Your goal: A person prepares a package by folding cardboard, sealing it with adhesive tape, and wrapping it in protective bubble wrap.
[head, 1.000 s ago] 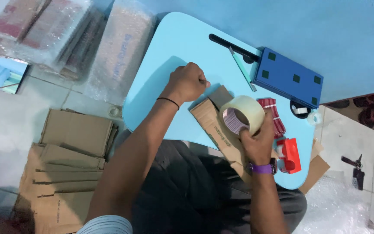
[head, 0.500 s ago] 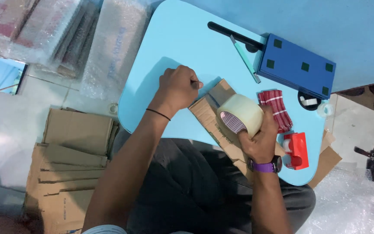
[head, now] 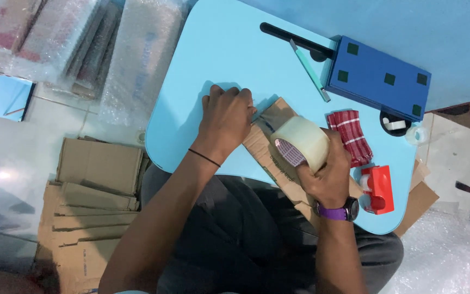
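both busy: right hand (head: 327,177) grips translucent tape roll (head: 300,142), left hand (head: 225,121) flat on brown cardboard (head: 272,136).

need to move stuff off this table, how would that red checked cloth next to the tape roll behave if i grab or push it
The red checked cloth looks folded and soft, so it would likely go floppy and unfold when lifted. It seems thin, so probably light. Lying flat on the blue table, it should bunch when pushed rather than roll.

Pale tiled floor (head: 6,158) (glare spot)
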